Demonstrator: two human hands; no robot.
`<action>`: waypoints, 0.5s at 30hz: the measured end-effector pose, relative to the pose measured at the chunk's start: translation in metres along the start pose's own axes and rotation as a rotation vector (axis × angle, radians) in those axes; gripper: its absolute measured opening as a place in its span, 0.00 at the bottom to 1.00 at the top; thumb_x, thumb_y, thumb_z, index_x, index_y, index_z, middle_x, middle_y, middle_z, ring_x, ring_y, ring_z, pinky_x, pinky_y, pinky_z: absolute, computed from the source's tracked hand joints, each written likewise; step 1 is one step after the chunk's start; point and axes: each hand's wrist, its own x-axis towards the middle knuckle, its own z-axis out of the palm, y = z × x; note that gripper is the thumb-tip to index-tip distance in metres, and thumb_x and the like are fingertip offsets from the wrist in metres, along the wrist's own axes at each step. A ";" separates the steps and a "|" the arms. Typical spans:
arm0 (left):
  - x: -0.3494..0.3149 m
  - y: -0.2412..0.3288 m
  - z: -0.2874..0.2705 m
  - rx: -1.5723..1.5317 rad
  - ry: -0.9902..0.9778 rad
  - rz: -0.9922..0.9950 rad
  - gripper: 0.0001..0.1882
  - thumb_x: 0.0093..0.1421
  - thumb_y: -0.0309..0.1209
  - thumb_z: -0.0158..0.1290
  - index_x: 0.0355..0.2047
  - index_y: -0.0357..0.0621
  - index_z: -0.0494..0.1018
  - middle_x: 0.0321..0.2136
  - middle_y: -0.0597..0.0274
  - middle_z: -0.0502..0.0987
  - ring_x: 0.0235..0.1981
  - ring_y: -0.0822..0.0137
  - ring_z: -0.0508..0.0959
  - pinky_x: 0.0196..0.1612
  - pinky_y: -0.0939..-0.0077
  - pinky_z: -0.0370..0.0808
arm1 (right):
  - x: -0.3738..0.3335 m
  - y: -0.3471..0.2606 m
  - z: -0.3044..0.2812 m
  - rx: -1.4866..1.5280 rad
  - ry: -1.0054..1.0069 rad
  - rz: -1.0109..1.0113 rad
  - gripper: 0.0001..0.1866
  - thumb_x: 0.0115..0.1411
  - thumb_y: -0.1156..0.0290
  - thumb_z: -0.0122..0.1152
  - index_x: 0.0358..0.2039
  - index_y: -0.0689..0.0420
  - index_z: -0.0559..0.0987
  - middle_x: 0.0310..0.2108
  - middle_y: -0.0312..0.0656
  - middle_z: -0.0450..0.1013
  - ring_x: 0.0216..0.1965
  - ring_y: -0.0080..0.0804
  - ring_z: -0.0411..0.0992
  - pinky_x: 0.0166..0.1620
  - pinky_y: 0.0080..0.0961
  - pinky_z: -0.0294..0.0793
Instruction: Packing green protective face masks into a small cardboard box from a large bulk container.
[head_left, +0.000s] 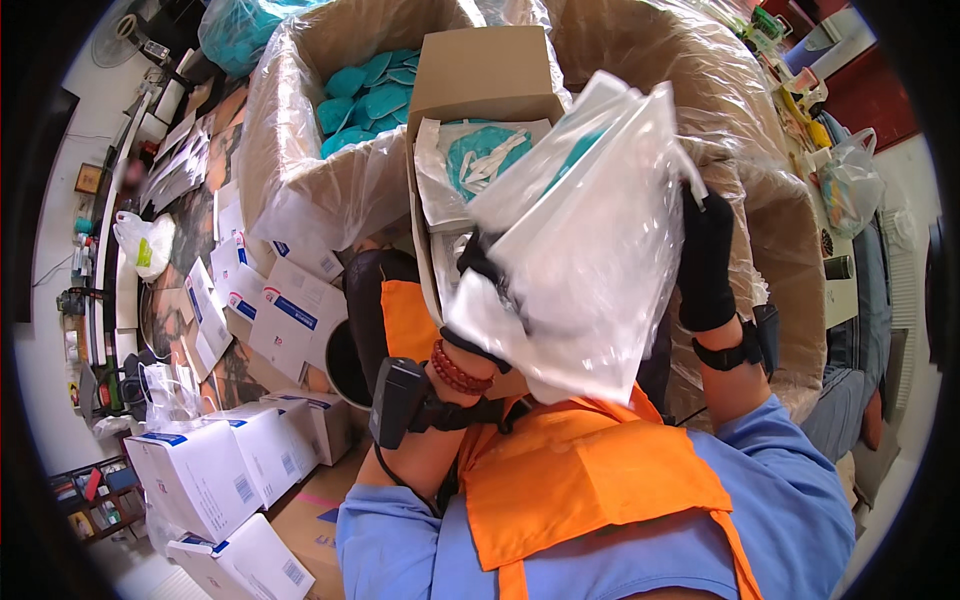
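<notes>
Both my hands wear black gloves. A stack of clear-and-white plastic pouches (pixel 590 250) is tilted up in front of me, smeared a little by motion, with a teal piece showing through near its top. My left hand (pixel 487 268) grips the pouches from the left and is partly hidden behind them. Closed on their right edge is my right hand (pixel 708 250). Just beyond, an open cardboard box (pixel 485 75) holds another pouch (pixel 437 165) with a teal face mask (pixel 490 155) and white straps inside.
A plastic-lined carton (pixel 290 170) at the far left holds many teal masks (pixel 375 95). Another lined carton (pixel 650 40) stands at the far right. White boxes (pixel 205 475) are stacked at the near left, and flat white cartons (pixel 295 315) lie above them. A dark round container (pixel 347 365) stands beside my left forearm.
</notes>
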 end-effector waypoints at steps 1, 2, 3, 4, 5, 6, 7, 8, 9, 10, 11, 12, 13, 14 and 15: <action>0.008 -0.001 -0.011 0.687 -0.038 0.305 0.24 0.60 0.31 0.55 0.56 0.38 0.65 0.51 0.56 0.72 0.50 0.65 0.73 0.54 0.71 0.70 | 0.009 -0.004 -0.006 -0.060 -0.003 0.034 0.13 0.65 0.67 0.57 0.35 0.66 0.81 0.21 0.33 0.72 0.27 0.13 0.65 0.32 0.18 0.67; 0.016 -0.001 -0.022 1.374 -0.074 0.609 0.24 0.58 0.31 0.57 0.54 0.38 0.67 0.49 0.56 0.74 0.47 0.66 0.75 0.51 0.73 0.72 | 0.012 0.000 -0.003 0.215 0.003 -0.015 0.13 0.63 0.67 0.57 0.39 0.66 0.79 0.27 0.36 0.75 0.28 0.19 0.68 0.32 0.21 0.68; 0.012 0.007 -0.005 1.583 0.051 0.266 0.20 0.57 0.30 0.58 0.48 0.36 0.71 0.41 0.57 0.78 0.41 0.69 0.77 0.46 0.75 0.73 | 0.019 0.020 -0.016 -0.099 -0.009 -0.275 0.13 0.62 0.69 0.57 0.43 0.65 0.77 0.32 0.39 0.76 0.31 0.23 0.71 0.34 0.24 0.70; 0.010 0.005 -0.006 1.594 -0.017 0.352 0.17 0.55 0.29 0.60 0.44 0.35 0.73 0.38 0.56 0.79 0.39 0.69 0.77 0.44 0.74 0.74 | 0.026 0.028 -0.023 -0.402 -0.039 -0.537 0.15 0.61 0.71 0.57 0.46 0.65 0.76 0.36 0.42 0.77 0.34 0.28 0.74 0.37 0.27 0.72; 0.013 0.002 -0.004 1.420 0.071 0.329 0.17 0.55 0.29 0.60 0.44 0.35 0.73 0.38 0.56 0.78 0.39 0.69 0.77 0.45 0.74 0.74 | 0.030 0.034 -0.026 -0.402 -0.040 -0.539 0.15 0.61 0.71 0.57 0.46 0.65 0.76 0.36 0.42 0.77 0.34 0.28 0.74 0.37 0.27 0.72; 0.017 0.000 0.000 1.243 0.158 0.305 0.18 0.55 0.29 0.60 0.44 0.35 0.72 0.38 0.56 0.78 0.40 0.68 0.77 0.45 0.74 0.74 | 0.032 0.031 -0.024 -0.279 -0.141 -0.491 0.17 0.59 0.72 0.58 0.48 0.65 0.75 0.39 0.45 0.77 0.38 0.32 0.75 0.41 0.29 0.73; 0.021 0.001 0.001 1.265 0.186 0.300 0.18 0.55 0.29 0.60 0.44 0.35 0.72 0.38 0.57 0.78 0.40 0.68 0.77 0.45 0.74 0.74 | 0.033 0.027 -0.021 -0.156 -0.239 -0.440 0.20 0.57 0.73 0.59 0.50 0.65 0.74 0.43 0.48 0.76 0.41 0.36 0.76 0.45 0.31 0.74; 0.024 0.003 0.001 1.287 0.214 0.293 0.18 0.55 0.29 0.61 0.44 0.34 0.72 0.38 0.57 0.78 0.40 0.68 0.77 0.45 0.74 0.74 | 0.026 0.019 -0.021 -0.319 -0.207 -0.605 0.24 0.54 0.71 0.64 0.51 0.64 0.73 0.43 0.48 0.76 0.45 0.38 0.75 0.50 0.32 0.73; 0.026 0.005 0.001 1.261 0.213 0.263 0.18 0.55 0.28 0.61 0.44 0.34 0.72 0.35 0.58 0.78 0.38 0.67 0.77 0.44 0.74 0.74 | 0.018 0.015 -0.021 -0.321 -0.224 -0.508 0.26 0.52 0.69 0.66 0.51 0.64 0.73 0.44 0.48 0.76 0.46 0.38 0.75 0.50 0.31 0.73; 0.025 0.006 0.001 1.260 0.215 0.265 0.18 0.55 0.28 0.61 0.44 0.34 0.72 0.35 0.58 0.78 0.38 0.67 0.77 0.44 0.74 0.74 | 0.014 0.012 -0.020 -0.321 -0.241 -0.411 0.29 0.50 0.68 0.68 0.52 0.64 0.72 0.45 0.49 0.75 0.47 0.38 0.75 0.51 0.31 0.72; 0.023 0.008 0.003 1.152 0.215 0.172 0.16 0.56 0.28 0.60 0.43 0.36 0.72 0.34 0.62 0.78 0.35 0.72 0.76 0.39 0.78 0.73 | 0.014 0.009 -0.018 -0.321 -0.243 -0.412 0.29 0.50 0.68 0.68 0.52 0.64 0.72 0.45 0.49 0.75 0.47 0.38 0.75 0.51 0.31 0.72; 0.021 0.009 0.004 1.043 0.212 0.078 0.15 0.56 0.28 0.60 0.43 0.38 0.73 0.32 0.66 0.78 0.32 0.77 0.75 0.33 0.81 0.73 | 0.012 0.005 -0.017 -0.278 -0.273 -0.384 0.30 0.50 0.67 0.69 0.52 0.64 0.71 0.46 0.49 0.75 0.48 0.39 0.75 0.51 0.31 0.72; 0.020 0.006 0.004 1.044 0.211 0.076 0.15 0.56 0.28 0.60 0.43 0.38 0.73 0.32 0.66 0.78 0.32 0.77 0.75 0.33 0.81 0.73 | 0.012 -0.001 -0.014 -0.235 -0.303 -0.356 0.31 0.50 0.67 0.70 0.53 0.64 0.71 0.46 0.49 0.75 0.49 0.39 0.74 0.52 0.31 0.72; 0.019 0.002 0.005 1.009 0.207 0.107 0.13 0.56 0.28 0.60 0.41 0.38 0.74 0.31 0.66 0.78 0.32 0.77 0.75 0.33 0.81 0.72 | 0.013 -0.010 -0.010 -0.266 -0.325 -0.391 0.29 0.53 0.67 0.66 0.53 0.65 0.71 0.47 0.50 0.75 0.50 0.40 0.74 0.53 0.31 0.71; 0.020 -0.001 0.006 0.972 0.203 0.138 0.12 0.56 0.29 0.61 0.39 0.38 0.74 0.30 0.67 0.78 0.31 0.78 0.75 0.32 0.81 0.72 | 0.015 -0.006 -0.011 -0.267 -0.324 -0.390 0.29 0.53 0.67 0.66 0.53 0.65 0.71 0.47 0.50 0.75 0.50 0.40 0.74 0.53 0.31 0.71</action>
